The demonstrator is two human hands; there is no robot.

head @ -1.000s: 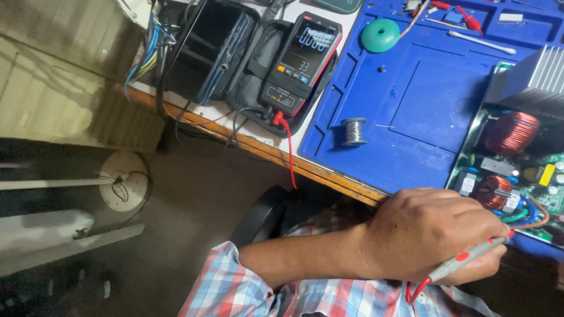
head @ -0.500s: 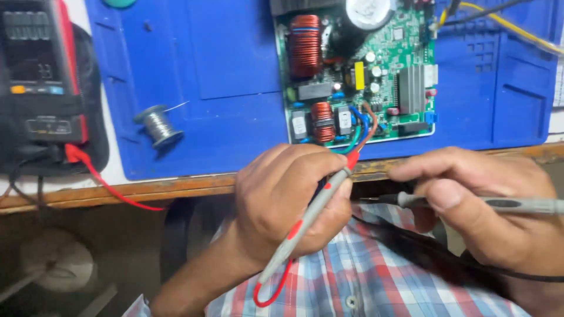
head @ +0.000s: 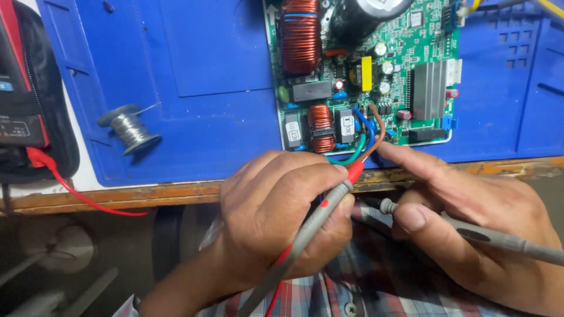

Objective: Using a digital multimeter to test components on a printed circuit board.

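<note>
circuit board [head: 376, 76] lies on the mat [head: 194, 70], solder spool [head: 129, 126] left of it, multimeter [head: 26, 100] farther left.

Both hands, the left hand [head: 282, 217] and the right hand [head: 470, 223], are bare, without gloves or rings. Near the lower edge shows a plaid shirt [head: 364, 287] in red, blue and white, with a small dark button.

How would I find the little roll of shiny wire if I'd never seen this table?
Look at the big blue mat on the wooden bench, left of the green circuit board. On the mat's left part lies a small spool of solder, tipped over. It is the only silvery grey reel there, unlike the copper coils on the board.
</note>
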